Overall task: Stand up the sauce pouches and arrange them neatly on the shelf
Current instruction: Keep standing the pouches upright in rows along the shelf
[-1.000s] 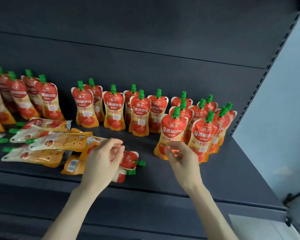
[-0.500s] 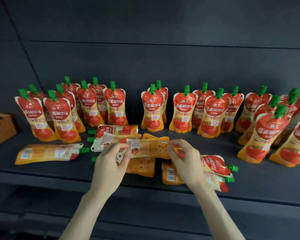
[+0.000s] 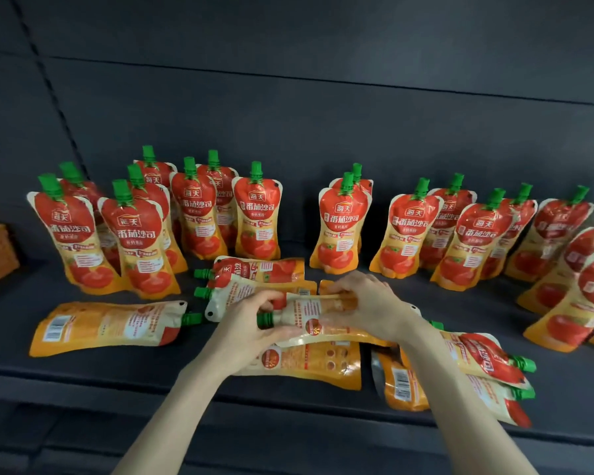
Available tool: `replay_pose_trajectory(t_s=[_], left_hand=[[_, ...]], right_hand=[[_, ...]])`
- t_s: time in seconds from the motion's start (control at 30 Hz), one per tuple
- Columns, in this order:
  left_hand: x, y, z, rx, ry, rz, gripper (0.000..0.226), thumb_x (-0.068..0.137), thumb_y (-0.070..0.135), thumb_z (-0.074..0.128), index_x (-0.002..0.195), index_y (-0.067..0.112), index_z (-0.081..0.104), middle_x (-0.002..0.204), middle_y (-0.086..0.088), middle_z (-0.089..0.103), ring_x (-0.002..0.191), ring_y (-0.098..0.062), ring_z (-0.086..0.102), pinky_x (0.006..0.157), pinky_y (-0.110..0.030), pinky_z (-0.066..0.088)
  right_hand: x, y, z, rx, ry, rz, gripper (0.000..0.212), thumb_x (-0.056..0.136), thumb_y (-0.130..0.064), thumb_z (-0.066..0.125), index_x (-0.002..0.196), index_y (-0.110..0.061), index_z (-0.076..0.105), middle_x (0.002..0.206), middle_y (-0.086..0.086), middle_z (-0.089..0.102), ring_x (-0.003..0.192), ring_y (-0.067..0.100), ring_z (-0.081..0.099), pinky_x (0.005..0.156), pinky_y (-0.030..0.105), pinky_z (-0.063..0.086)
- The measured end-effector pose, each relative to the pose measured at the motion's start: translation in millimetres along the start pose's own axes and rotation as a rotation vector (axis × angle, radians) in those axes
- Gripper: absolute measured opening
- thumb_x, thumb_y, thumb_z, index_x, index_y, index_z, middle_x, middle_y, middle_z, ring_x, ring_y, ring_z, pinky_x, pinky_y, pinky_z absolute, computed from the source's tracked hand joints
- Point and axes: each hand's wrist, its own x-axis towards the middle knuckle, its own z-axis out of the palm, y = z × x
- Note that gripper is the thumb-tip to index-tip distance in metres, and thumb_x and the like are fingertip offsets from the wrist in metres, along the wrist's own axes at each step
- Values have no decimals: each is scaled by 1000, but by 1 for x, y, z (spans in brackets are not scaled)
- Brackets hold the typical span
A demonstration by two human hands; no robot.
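left hand (image 3: 251, 329): pinches held pouch (image 3: 307, 318) at cap end
right hand (image 3: 367, 306): fingers curl round its base
best move: person spreads the base flat, then stands it

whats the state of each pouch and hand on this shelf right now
held pouch, horizontal, cap pointing left
left hand, gripping the held pouch near its cap
right hand, gripping the held pouch at its base end
left flat pouch, lying down, back side up
right flat pouches, lying overlapped, caps pointing right
standing pouches, upright, caps up
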Motion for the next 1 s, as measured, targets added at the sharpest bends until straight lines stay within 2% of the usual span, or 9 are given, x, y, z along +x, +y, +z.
replay_pose_trajectory(t_s=[0.1,0.17,0.23,0.3,0.43,0.57,0.7,0.83,1.0], left_hand=[[4,0,-2,-85,66,11,59,65,42,78,117,38,51,99,21,54,99,6,50,78,-9,37],[11,-2,-5,-103,90,29,65,65,41,79,122,36,48,103,22,55,102,7,50,84,-9,37],[21,-8,-10,-131,66,31,66,68,43,76,127,30,48,113,20,56,108,5,50,95,-17,39],[29,-17,-20,-90,38,37,67,70,49,71,129,28,48,124,16,52,117,-1,47,102,-30,41],[43,-36,-46,284,-75,11,69,77,50,66,135,23,41,136,6,41,129,-14,35,106,-35,34],[55,-46,-58,582,-257,30,75,77,61,59,137,22,37,139,5,35,131,-17,30,108,-38,26],[66,-41,-62,569,-353,47,74,69,60,68,129,23,46,128,2,39,125,-19,33,105,-37,29],[69,-40,-70,442,-357,96,54,60,56,76,100,30,51,102,10,40,101,-12,43,84,-30,41],[70,-32,-76,377,-319,152,47,58,49,81,93,32,54,93,13,45,84,-7,50,71,-27,47]], right_hand=[[6,-2,-5,58,-48,4,54,73,-49,74,118,-22,61,116,-5,53,116,17,46,105,40,34],[10,-3,-9,118,-35,-20,37,73,-43,76,98,-19,65,96,-9,55,98,13,54,87,30,45],[14,-2,-12,125,-4,-32,31,75,-40,76,88,-16,62,90,-10,57,88,9,55,72,24,46],[19,-1,-13,170,28,-18,30,77,-38,74,90,-14,60,95,-9,62,88,8,59,65,19,46],[24,-3,-13,197,81,10,22,80,-35,72,90,-21,59,103,-7,67,93,10,64,74,26,54],[28,-9,-7,167,125,41,27,79,-38,72,98,-21,64,106,-5,68,96,12,64,82,37,56],[29,-12,0,121,183,65,26,77,-45,71,96,-30,62,107,-6,68,104,20,60,94,48,46],[21,-13,1,173,232,79,21,76,-47,71,92,-41,59,105,-10,68,104,20,60,96,51,43],[11,-14,-4,302,275,102,20,79,-39,71,96,-34,64,105,-12,69,99,10,64,94,49,47]])
